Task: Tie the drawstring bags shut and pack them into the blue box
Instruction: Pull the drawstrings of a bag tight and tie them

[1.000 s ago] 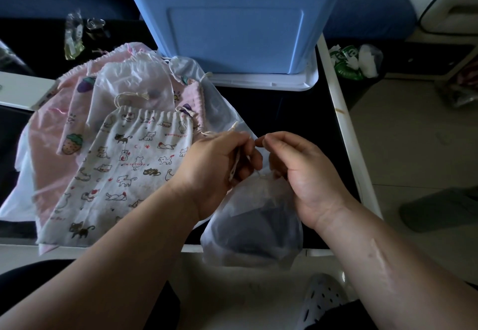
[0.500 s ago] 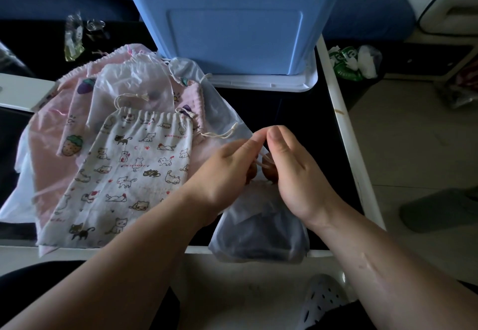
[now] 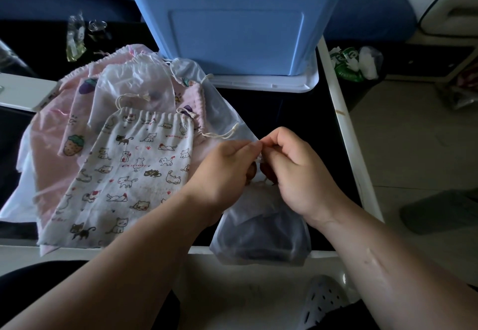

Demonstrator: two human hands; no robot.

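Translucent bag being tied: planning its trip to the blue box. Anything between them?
Nothing visible: only bare dark tabletop separates the translucent bag from the blue box; the cat-print bag lies off to the left.

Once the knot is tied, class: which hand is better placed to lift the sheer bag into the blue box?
Probably the right hand: both pinch the drawstring, but the left hand has its forearm over the cat-print bag.

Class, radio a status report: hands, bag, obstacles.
Left hand, right hand pinching drawstring of sheer bag. Bag not boxed. Blue box behind; bag pile left, not blocking.
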